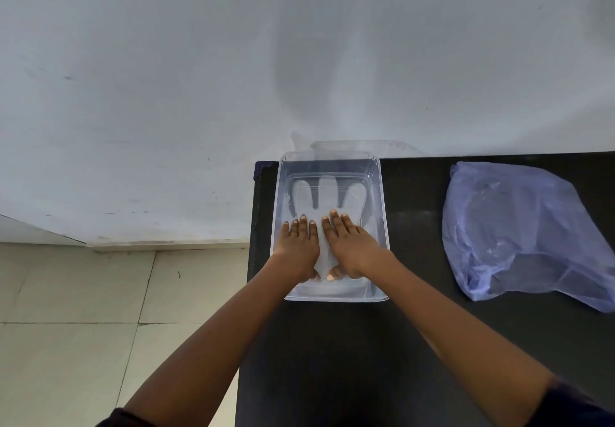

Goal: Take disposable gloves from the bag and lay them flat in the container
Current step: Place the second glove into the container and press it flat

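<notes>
Clear glove (327, 193) lies flat inside the clear container (383, 213). Left hand (298, 243) and right hand (349, 243) press it, fingers straight. Blue bag (519, 227), right of container, apparently holds more.

Plain room: tiled floor (83, 293), bare wall (166, 60)

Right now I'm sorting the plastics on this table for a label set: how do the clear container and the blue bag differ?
The container is rigid, colourless and rectangular; the bag is soft, blue-tinted and crumpled. The container stands at the table's far left corner, with a glove laid in it and the left hand and right hand pressing flat; the bag lies to its right, untouched. Both are see-through plastic.
</notes>
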